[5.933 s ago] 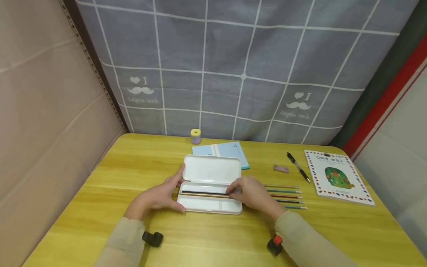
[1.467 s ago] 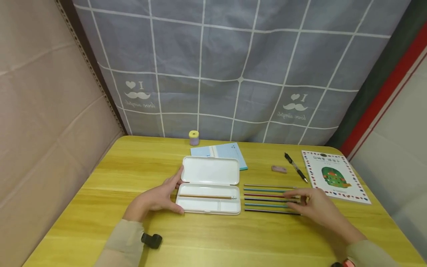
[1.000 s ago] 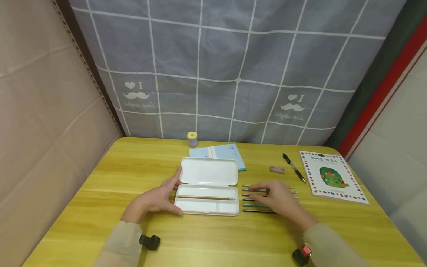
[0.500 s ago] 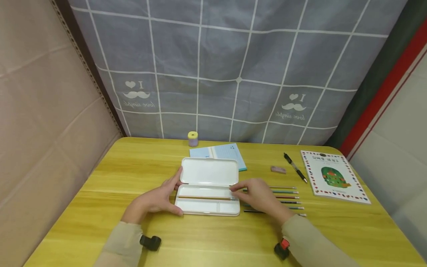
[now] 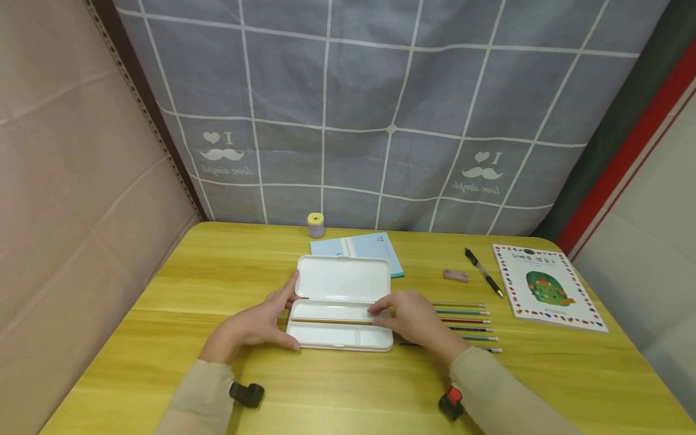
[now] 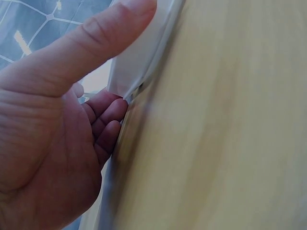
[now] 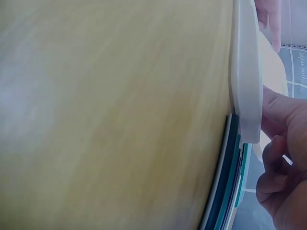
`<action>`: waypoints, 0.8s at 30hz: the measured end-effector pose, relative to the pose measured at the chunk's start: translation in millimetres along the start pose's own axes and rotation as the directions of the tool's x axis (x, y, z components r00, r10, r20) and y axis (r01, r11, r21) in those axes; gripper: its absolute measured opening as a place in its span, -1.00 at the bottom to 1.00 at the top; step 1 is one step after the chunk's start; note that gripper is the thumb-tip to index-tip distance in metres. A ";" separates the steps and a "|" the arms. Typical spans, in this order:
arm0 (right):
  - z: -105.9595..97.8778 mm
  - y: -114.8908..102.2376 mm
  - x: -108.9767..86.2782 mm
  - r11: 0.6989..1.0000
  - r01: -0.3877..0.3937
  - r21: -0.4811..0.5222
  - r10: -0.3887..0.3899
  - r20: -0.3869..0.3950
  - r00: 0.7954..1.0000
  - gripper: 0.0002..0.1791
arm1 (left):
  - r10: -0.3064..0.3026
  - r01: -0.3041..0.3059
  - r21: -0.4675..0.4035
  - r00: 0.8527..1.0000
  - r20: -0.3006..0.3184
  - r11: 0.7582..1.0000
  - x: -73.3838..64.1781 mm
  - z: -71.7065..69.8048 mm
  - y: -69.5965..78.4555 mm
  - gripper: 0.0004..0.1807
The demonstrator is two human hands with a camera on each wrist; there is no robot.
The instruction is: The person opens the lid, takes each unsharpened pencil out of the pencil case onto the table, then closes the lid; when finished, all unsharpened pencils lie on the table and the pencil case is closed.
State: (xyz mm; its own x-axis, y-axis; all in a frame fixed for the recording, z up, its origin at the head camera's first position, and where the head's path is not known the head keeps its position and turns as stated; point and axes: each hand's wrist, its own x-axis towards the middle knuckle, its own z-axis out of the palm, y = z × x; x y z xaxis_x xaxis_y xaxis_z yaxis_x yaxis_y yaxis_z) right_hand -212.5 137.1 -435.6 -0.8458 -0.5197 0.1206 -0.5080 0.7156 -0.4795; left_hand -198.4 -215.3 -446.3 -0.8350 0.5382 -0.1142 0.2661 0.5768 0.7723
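A white pencil case (image 5: 344,279) stands with its lid raised, and one brown pencil (image 5: 331,321) lies lengthwise inside. My left hand (image 5: 252,325) holds the case by its left end, thumb at the front corner and fingertips near the hinge. In the left wrist view the left hand's (image 6: 53,143) fingers curl at the case's corner. Thumb and fingers of my right hand (image 5: 410,317) pinch at the pencil's right end, over the case. The case wall hides those fingertips in the right wrist view. Several pencils (image 5: 466,321) lie in parallel right of the case, partly under the right hand.
A blue notebook (image 5: 375,244) lies behind the case, near a yellow-capped small container (image 5: 316,225). Farther right are a pinkish eraser (image 5: 455,276), a black pen (image 5: 484,273) and a white book (image 5: 549,289) with a green picture. A grey checked curtain (image 5: 359,84) hangs behind the table.
The dark pencil the right hand held in the case earlier now lies frontmost in the row. Since then, the right hand has moved left from the row to the brown pencil. Left hand stays put.
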 end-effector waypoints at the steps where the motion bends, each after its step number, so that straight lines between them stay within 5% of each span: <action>1: 0.2 -0.7 0.5 1.000 -0.002 -0.004 0.002 0.002 1.000 -0.85 | -0.002 0.002 0.000 1.000 -0.001 1.000 -0.1 0.0 -0.2 0.65; 24: 8.2 -11.4 6.4 0.993 -0.109 -0.045 0.109 -0.016 0.994 -0.90 | -0.007 0.007 -0.003 1.000 -0.002 1.000 -0.4 0.2 1.5 0.64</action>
State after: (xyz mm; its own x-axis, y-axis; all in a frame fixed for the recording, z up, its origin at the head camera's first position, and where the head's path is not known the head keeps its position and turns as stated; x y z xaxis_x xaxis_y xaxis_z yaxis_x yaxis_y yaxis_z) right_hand -210.8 121.8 -436.5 -0.8985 -0.4312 0.0820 -0.4193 0.7883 -0.4503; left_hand -197.6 -214.5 -445.2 -0.8378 0.5330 -0.1184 0.2587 0.5786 0.7735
